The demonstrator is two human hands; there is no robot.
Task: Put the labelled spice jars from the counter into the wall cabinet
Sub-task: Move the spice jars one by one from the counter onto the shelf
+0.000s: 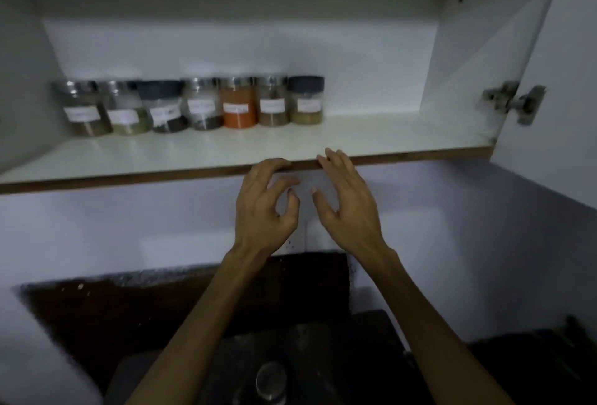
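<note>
Several labelled spice jars stand in a row at the back left of the wall cabinet shelf [371,139], from a brown-filled jar [84,109] on the left, past an orange-filled jar [239,102], to a dark-lidded jar [306,99] on the right. My left hand [265,207] and my right hand [347,207] are raised side by side just below the shelf's front edge, fingers spread and curled, holding nothing. The right hand's fingertips reach the wooden edge. Another jar with a shiny lid [271,382] stands on the dark counter below, between my forearms.
The cabinet door [562,81] hangs open at the right on a metal hinge [513,102]. The shelf's right half is bare white board. A dark counter [323,340] lies below against a pale wall. A white object [42,356] sits at the lower left.
</note>
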